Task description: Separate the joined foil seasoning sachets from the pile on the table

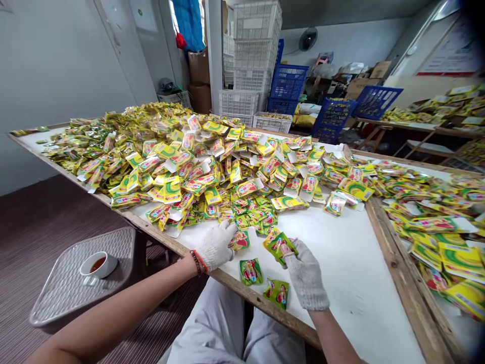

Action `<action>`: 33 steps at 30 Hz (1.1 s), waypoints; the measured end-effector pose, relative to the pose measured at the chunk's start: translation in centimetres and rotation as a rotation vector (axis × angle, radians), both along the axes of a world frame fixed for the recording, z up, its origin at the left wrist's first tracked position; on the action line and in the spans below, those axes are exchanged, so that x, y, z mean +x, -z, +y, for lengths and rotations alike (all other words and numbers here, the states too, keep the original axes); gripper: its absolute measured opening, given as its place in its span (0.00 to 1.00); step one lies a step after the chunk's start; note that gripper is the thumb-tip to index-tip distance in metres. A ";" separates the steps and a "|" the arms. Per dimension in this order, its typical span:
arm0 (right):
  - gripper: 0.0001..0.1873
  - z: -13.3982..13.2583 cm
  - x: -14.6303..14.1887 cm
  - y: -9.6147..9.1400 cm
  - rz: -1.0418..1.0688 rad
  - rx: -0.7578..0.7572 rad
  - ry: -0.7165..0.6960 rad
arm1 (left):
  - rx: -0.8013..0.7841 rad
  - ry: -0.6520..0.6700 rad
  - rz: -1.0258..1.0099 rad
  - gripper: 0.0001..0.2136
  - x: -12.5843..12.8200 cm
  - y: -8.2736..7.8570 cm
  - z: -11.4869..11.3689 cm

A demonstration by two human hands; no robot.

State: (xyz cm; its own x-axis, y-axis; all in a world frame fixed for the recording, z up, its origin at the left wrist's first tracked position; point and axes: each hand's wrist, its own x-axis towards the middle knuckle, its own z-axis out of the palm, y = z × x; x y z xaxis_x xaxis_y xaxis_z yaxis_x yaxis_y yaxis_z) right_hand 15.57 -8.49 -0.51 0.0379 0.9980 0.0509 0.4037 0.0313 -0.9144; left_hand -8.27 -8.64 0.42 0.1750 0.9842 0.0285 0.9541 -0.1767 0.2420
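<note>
My left hand (216, 246), in a white knit glove, is at the table's front edge with thumb and fingers around the near end of a small yellow-and-green box (240, 239). A white flap stands out at the box's far end. My right hand (306, 275), gloved too, pinches green packets (280, 247) just right of the box; their exact number is hard to make out. On the white tabletop between my hands lie a green packet (250, 271) and another green packet (277, 292). Behind them is a cluster of loose green packets (257, 215).
A large heap of yellow boxes (182, 162) covers the table's back and left. A wooden strip (396, 258) divides off more boxes at right. On a grey stool (64, 288) at lower left stands a white cup (108, 266) with dark liquid. Stacked crates (253, 55) stand behind.
</note>
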 end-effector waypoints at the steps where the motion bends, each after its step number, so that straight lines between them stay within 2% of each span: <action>1: 0.20 0.2 -0.4 0.0 -0.023 0.005 -0.005 | 0.033 0.034 -0.037 0.26 0.0 -0.1 -0.3; 4: 0.19 0.5 -0.9 -0.4 -0.096 -0.005 -0.103 | 0.091 0.138 -0.128 0.25 0.3 -0.6 -1.1; 8: 0.16 0.1 -0.4 -1.6 -0.108 -0.102 -0.369 | 0.087 0.270 -0.181 0.27 0.7 -1.1 -1.7; 10: 0.14 0.0 -0.3 -2.3 -0.137 -0.116 -0.431 | 0.075 0.338 -0.206 0.26 1.0 -1.1 -1.8; 18: 0.12 -0.7 -1.2 -2.9 -0.415 0.085 -0.184 | 0.048 0.374 -0.370 0.27 2.2 -0.6 -2.0; 21: 0.12 -0.9 -1.1 -3.0 -0.441 0.114 -0.160 | 0.058 0.346 -0.386 0.28 2.5 -0.4 -2.0; 25: 0.14 -0.7 -0.2 -3.2 -0.232 -0.091 -0.284 | 0.061 0.285 -0.387 0.30 2.7 0.0 -2.1; 29: 0.12 -0.9 0.4 -3.2 -0.175 -0.133 -0.146 | 0.079 0.295 -0.392 0.32 2.6 0.0 -2.0; 30: 0.13 -1.1 0.4 -3.2 -0.161 -0.168 -0.148 | 0.082 0.296 -0.395 0.31 2.7 0.0 -2.0; 33: 0.20 -1.8 0.2 -3.3 -0.022 -0.369 -0.318 | 0.090 0.306 -0.405 0.30 2.8 -0.1 -2.1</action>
State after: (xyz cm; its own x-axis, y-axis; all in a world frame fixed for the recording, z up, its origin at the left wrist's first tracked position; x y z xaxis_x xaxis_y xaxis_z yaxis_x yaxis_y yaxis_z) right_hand 15.77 -10.26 2.78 -0.2687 0.9117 -0.3108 0.4458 -0.1683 -0.8792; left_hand -5.49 -10.78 0.53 0.4119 0.8802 0.2355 0.6882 -0.4700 0.5527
